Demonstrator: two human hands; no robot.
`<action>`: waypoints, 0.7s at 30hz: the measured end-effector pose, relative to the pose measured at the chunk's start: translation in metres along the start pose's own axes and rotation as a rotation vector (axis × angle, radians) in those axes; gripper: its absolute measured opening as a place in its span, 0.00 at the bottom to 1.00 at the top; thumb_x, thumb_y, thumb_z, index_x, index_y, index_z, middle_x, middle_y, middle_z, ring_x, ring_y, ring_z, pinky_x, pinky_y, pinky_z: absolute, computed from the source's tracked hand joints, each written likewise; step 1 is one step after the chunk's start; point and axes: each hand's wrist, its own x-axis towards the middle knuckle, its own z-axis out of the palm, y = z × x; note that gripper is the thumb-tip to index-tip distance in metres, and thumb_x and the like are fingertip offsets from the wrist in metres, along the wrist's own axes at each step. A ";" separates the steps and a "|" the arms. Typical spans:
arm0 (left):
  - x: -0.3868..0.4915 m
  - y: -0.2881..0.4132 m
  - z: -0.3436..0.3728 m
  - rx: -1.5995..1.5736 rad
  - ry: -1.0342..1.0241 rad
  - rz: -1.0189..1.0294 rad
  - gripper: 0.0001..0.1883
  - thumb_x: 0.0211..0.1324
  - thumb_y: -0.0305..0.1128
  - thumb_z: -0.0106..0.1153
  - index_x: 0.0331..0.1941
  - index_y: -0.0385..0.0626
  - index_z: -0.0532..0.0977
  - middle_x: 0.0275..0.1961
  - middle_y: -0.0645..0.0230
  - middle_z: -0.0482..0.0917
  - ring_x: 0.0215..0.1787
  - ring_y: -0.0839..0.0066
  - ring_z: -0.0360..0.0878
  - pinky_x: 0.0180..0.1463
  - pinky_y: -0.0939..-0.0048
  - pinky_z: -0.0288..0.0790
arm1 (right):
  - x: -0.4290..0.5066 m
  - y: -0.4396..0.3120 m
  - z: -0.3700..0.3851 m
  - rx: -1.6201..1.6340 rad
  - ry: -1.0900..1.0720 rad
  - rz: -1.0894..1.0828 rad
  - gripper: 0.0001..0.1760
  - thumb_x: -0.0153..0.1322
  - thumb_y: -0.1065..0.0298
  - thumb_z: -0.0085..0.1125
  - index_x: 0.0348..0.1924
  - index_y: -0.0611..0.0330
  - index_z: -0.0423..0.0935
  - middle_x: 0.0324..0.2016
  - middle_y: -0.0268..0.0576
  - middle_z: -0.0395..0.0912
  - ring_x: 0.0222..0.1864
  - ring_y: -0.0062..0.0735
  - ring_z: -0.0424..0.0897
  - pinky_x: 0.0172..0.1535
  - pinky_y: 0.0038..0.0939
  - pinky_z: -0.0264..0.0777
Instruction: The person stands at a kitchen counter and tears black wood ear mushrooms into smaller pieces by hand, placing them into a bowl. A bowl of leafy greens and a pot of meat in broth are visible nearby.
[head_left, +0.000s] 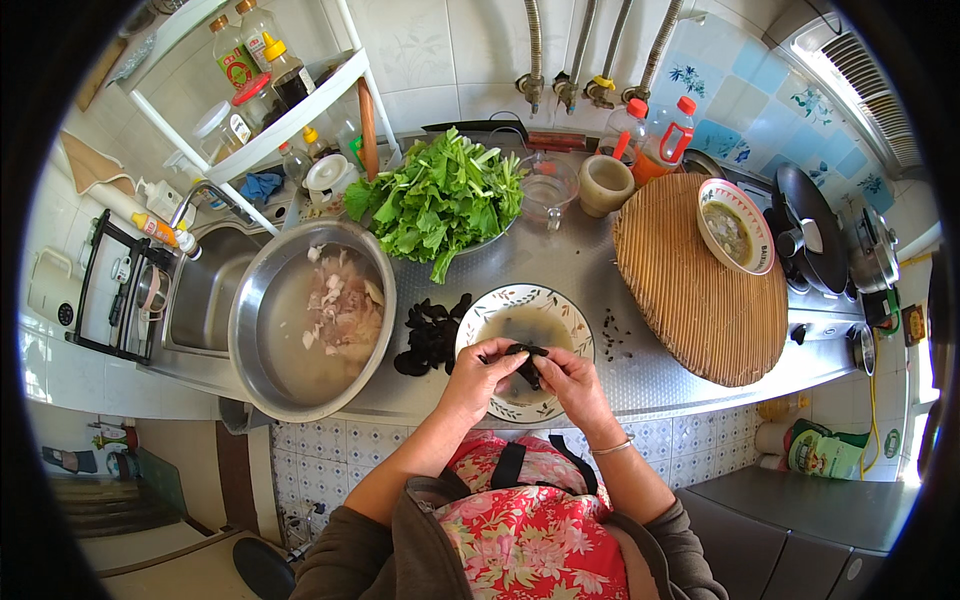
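Both hands are over a patterned bowl (566, 301) of cloudy liquid near the counter's front edge. My left hand (486, 375) and my right hand (571, 381) pinch one dark piece of what looks like black wood ear fungus (529, 360) between thumbs and fingers. More black pieces (427, 337) lie in a pile on the steel counter, just left of the bowl. Small dark bits (616, 330) are scattered to its right. Under the hands, part of the bowl's contents is hidden.
A large steel basin (262, 255) with raw meat in cloudy water stands left, beside the sink (202, 300). Leafy greens (450, 199) are heaped behind. At right, a round slatted board (675, 300) carries a bowl of food (759, 247). A glass jug (550, 187) and stone mortar (604, 187) stand at the back.
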 end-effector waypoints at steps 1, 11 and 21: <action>0.001 0.000 0.000 -0.002 0.014 -0.003 0.08 0.51 0.27 0.58 0.36 0.40 0.74 0.24 0.75 0.72 0.19 0.87 0.63 0.20 0.84 0.55 | 0.000 -0.001 0.001 0.056 0.016 0.031 0.08 0.68 0.70 0.52 0.36 0.65 0.75 0.21 0.28 0.69 0.23 0.13 0.66 0.26 0.15 0.61; -0.001 0.005 0.001 -0.320 -0.030 -0.124 0.05 0.53 0.31 0.55 0.28 0.43 0.72 0.24 0.70 0.74 0.20 0.80 0.68 0.20 0.79 0.59 | 0.003 0.006 -0.003 0.380 -0.031 0.090 0.06 0.68 0.68 0.52 0.32 0.60 0.74 0.20 0.28 0.69 0.20 0.12 0.65 0.24 0.14 0.58; -0.001 0.002 -0.002 -0.220 -0.106 -0.095 0.06 0.48 0.23 0.57 0.33 0.43 0.73 0.25 0.70 0.74 0.21 0.81 0.68 0.22 0.81 0.59 | 0.001 -0.002 0.001 0.299 -0.034 0.020 0.03 0.68 0.73 0.52 0.35 0.60 0.71 0.24 0.28 0.70 0.24 0.11 0.66 0.26 0.14 0.60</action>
